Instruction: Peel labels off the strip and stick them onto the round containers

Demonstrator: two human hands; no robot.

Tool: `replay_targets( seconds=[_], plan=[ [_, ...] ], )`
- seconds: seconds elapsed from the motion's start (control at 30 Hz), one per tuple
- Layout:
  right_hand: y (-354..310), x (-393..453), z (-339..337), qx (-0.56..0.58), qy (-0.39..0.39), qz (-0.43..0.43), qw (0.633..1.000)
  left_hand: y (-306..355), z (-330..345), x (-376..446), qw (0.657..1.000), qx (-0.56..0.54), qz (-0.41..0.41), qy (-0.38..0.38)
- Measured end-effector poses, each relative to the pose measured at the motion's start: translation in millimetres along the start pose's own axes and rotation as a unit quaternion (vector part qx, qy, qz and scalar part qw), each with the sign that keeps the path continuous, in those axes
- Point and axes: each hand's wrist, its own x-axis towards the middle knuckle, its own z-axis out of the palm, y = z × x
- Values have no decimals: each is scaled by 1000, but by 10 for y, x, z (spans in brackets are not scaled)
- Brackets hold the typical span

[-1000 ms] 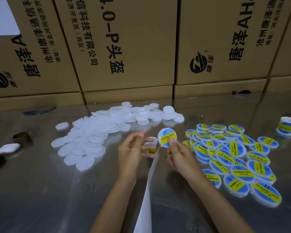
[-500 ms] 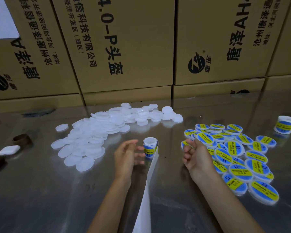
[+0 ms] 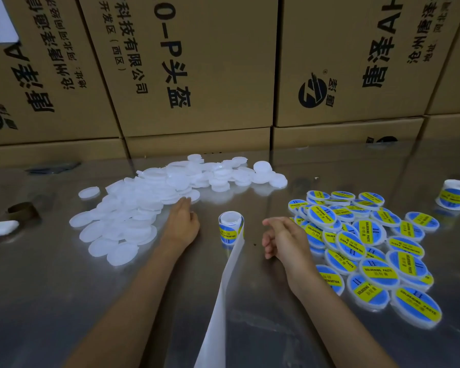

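A heap of plain white round containers (image 3: 149,203) lies at the left-middle of the metal table. My left hand (image 3: 182,224) reaches to its right edge, fingertips touching a white container (image 3: 190,195), holding nothing that I can see. A small label roll (image 3: 230,227) stands upright between my hands, its bare white backing strip (image 3: 221,301) trailing toward me. My right hand (image 3: 283,239) hangs empty with loosely curled fingers, left of the pile of labelled blue-and-yellow containers (image 3: 369,245).
Stacked cardboard boxes (image 3: 197,75) wall off the back of the table. A second label roll (image 3: 454,193) stands far right. A brown tape core (image 3: 23,211) and a small white case (image 3: 0,228) lie at the left edge.
My right hand set the labelled container on the right pile and drew back empty. My left hand moved from the label roll up to the white heap.
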Motion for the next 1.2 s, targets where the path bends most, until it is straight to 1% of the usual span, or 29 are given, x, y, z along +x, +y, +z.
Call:
replay_targets(
  seconds=[0.07, 0.13, 0.27, 0.37, 0.43, 0.53, 0.63, 0.73, 0.83, 0.9, 0.93, 0.97, 1.03, 1.1, 1.2],
  plan=[
    [21, 33, 31, -17, -4, -22, 1000, -31, 50, 159, 998, 68, 9, -18],
    [47, 61, 61, -31, -9, -34, 999, -36, 93, 263, 992, 122, 15, -20],
    [89, 115, 83, -43, -13, -38, 998, -42, 127, 319, 990, 143, 14, 4],
    [97, 135, 90, -47, -16, -41, 998, -34, 121, 287, 993, 114, 34, 26],
    [101, 133, 86, -51, -18, -47, 997, -23, 109, 254, 994, 92, 43, 26],
    [108, 118, 93, -65, -27, -57, 996, 11, 81, 211, 997, 70, 31, 1],
    [125, 123, 95, -77, -31, -70, 994, 58, 52, 151, 999, 42, 15, -3],
    [142, 140, 87, -89, -30, -81, 992, 83, 32, 21, 999, -39, 1, 7],
    [164, 152, 96, -116, -32, -88, 989, 127, -19, -143, 987, -146, -50, 33],
    [184, 153, 99, -150, -43, -98, 983, 163, -59, -250, 970, -219, -96, 50],
    [192, 151, 98, -162, -54, -101, 980, 181, -80, -306, 954, -270, -121, 58],
    [196, 150, 101, -164, -69, -104, 979, 204, -103, -366, 929, -336, -143, 65],
    [204, 157, 107, -163, -103, -110, 975, 261, -160, -513, 865, -466, -172, 67],
    [199, 165, 112, -166, -124, -109, 972, 316, -213, -626, 822, -536, -181, 62],
    [194, 161, 100, -185, -144, -96, 967, 408, -286, -740, 769, -607, -194, 51]
  ],
)
